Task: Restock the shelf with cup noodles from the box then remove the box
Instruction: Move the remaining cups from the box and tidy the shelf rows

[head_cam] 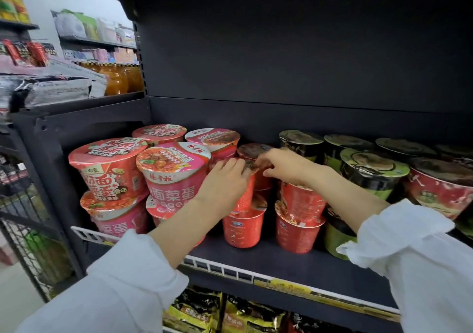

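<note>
While both hands are up on the dark shelf (294, 263), the left hand (225, 179) sits on top of a red cup noodle (245, 194) stacked on another red cup (242, 228), fingers curled over the lid and wrapping down its left side; the right hand (284, 165) is just beside it, fingertips bent and pinching at the same cup's lid rim from the right, though it's kinda blurry there so I can't tell exactly how tight that pinch is; the held cup is in the middle of the shelf, top layer, front of its column; behind it another red cup (252, 151) peeks out; to the right is a second red stack of two (299, 217), partly under the right wrist; to the left are the big pink bowls (174, 176), two high, touching each other; on the far right, green-and-black bowls (371, 171) and a red bowl (440, 187); both arms are in white sleeves (409, 251); a white wire rail (225, 270) runs along the shelf's front edge with a yellow price tag (289, 288); below that are yellow and black packets (199, 307); orange bottles (120, 77) sit on the neighbouring shelf to the left.
</note>
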Motion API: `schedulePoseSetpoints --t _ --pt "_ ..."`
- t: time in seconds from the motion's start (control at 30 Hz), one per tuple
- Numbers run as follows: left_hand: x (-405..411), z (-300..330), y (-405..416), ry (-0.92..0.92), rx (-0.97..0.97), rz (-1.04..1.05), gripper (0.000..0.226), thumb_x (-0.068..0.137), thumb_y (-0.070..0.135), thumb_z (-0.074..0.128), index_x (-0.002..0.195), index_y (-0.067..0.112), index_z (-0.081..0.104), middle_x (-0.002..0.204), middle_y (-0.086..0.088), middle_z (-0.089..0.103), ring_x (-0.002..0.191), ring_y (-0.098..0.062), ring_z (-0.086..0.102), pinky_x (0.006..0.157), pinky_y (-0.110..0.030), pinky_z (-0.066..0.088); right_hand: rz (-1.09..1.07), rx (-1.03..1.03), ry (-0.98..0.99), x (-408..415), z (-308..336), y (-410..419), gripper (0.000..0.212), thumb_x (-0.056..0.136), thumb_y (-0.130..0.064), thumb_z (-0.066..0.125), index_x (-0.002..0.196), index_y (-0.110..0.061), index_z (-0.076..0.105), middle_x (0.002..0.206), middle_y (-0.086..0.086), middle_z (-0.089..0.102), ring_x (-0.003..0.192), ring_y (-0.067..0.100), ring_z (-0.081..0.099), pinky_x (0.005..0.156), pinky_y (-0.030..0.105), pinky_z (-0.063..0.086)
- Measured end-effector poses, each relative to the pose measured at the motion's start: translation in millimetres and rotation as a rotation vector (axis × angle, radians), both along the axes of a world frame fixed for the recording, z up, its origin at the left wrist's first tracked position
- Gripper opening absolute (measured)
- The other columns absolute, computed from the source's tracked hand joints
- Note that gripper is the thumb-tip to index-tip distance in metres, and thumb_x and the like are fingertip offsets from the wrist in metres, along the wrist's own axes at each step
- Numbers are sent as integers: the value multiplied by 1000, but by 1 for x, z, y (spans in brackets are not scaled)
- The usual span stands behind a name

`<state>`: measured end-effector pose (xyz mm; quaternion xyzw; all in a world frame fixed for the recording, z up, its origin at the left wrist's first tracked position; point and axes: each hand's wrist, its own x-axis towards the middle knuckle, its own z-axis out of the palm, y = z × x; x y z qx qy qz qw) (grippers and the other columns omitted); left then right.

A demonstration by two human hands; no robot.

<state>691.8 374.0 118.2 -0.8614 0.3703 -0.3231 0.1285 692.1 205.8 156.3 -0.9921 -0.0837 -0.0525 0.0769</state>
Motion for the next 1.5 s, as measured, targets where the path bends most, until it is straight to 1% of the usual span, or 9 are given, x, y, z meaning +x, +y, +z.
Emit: schedulePoseSetpoints --t 0.13,0.23,0.33,0.47,0.53,0.77,0.9,1.1,1.5 --pt "-2 -31 -13 -42 138 -331 28 78 17 48 94 11 70 99 -5 66 90 -21 62 75 -31 54 12 23 -95 3 -3 -10 24 89 -7 55 111 -14 64 117 7 57 112 21 54 94 28 42" --pt "4 -58 -23 42 377 -245 28 75 38 62 91 18 75 88 4 70 80 -12 65 69 -22 53 -12 -1 -163 6 -4 -15 26 89 -4 52 113 -11 58 120 11 47 117 24 45 95 28 37" --pt "7 -71 -26 123 341 -150 50 77 15 32 101 12 75 97 -2 74 80 -11 70 70 -20 56 6 -35 -139 9 -4 -14 46 90 -2 50 134 -12 44 137 11 40 129 26 38 106 34 36" --pt "-1 -68 -20 208 318 -132 56 89 -6 23 145 -2 26 144 -17 39 127 -25 46 99 -33 46 29 -79 -1 10 -1 -9 61 96 -1 41 150 -16 19 157 7 21 142 23 25 113 26 22" --pt "-5 -59 -17 286 289 -97 58 93 -5 34 148 2 17 146 -13 29 130 -26 37 102 -35 42 15 -121 44 12 -2 -9 61 97 -2 40 151 -18 17 158 7 17 143 23 24 113 26 23" --pt "-1 -65 -55 300 343 59 32 95 14 42 118 -6 53 117 -20 51 114 -34 40 101 -41 33 -19 -224 11 37 -4 -10 51 93 5 36 139 -16 41 142 10 42 123 28 48 97 37 46" --pt "10 -69 -91 512 170 201 38 93 6 43 129 -6 44 132 -21 43 127 -36 35 112 -43 26 -3 -212 12 46 -6 -13 44 93 2 32 132 -15 42 133 12 50 110 29 55 78 31 44" --pt "17 -79 -110 658 -212 342 43 95 6 41 136 -6 36 144 -23 31 135 -35 30 112 -42 26 4 -286 52 58 -3 -21 46 90 7 34 127 -11 54 124 17 59 102 32 62 87 37 52" --pt "13 -75 -102 791 -347 127 51 89 -3 43 139 4 37 136 -18 44 128 -32 39 108 -38 35 8 -356 1 64 -4 -28 42 90 4 37 124 -13 55 112 14 59 87 30 63 77 36 55"
